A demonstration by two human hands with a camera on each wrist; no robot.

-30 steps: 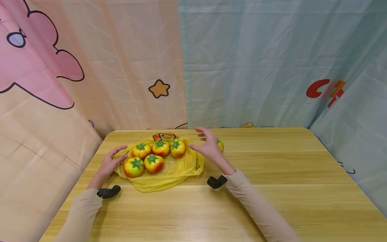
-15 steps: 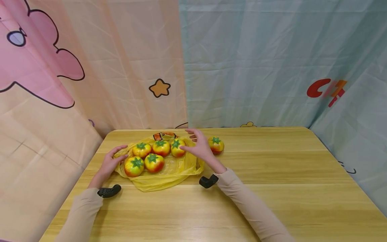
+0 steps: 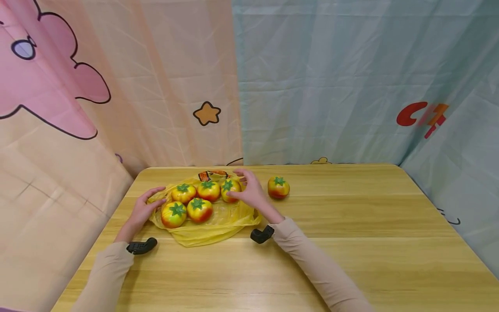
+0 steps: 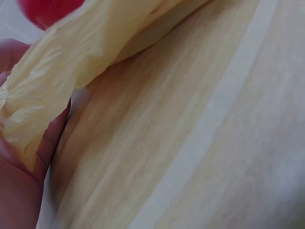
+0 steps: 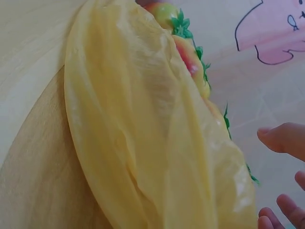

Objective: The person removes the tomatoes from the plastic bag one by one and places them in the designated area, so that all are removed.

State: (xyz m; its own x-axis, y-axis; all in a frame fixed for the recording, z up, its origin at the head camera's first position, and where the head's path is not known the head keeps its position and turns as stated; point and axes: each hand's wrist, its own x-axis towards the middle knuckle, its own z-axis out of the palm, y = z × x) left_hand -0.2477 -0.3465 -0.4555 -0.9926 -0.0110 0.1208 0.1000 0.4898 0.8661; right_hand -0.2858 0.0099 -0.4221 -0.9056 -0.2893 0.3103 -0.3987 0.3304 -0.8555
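A yellow plastic bag (image 3: 202,236) lies spread on the table, with several yellow-red tomatoes (image 3: 200,210) with green star-shaped tops in it. At its left edge is my left hand (image 3: 141,210), thumb and fingers apart beside the front-left tomato (image 3: 173,214). In the left wrist view the bag's edge (image 4: 52,62) lies across that hand's palm. My right hand (image 3: 252,190) hovers at the bag's right side, thumb and fingers spread around the rightmost bagged tomato (image 3: 229,187). Whether it touches this tomato I cannot tell. The right wrist view shows its thumb (image 5: 284,139) apart from the bag.
One loose tomato (image 3: 278,188) stands on the table just right of my right hand. The wooden table (image 3: 351,242) ends at printed curtains (image 3: 312,86) behind. Black wrist cameras (image 3: 262,234) sit on both wrists.
My right hand has moved left, away from the loose tomato and over to the rightmost bagged tomato. The loose tomato has come fully into view. My left hand has stayed put.
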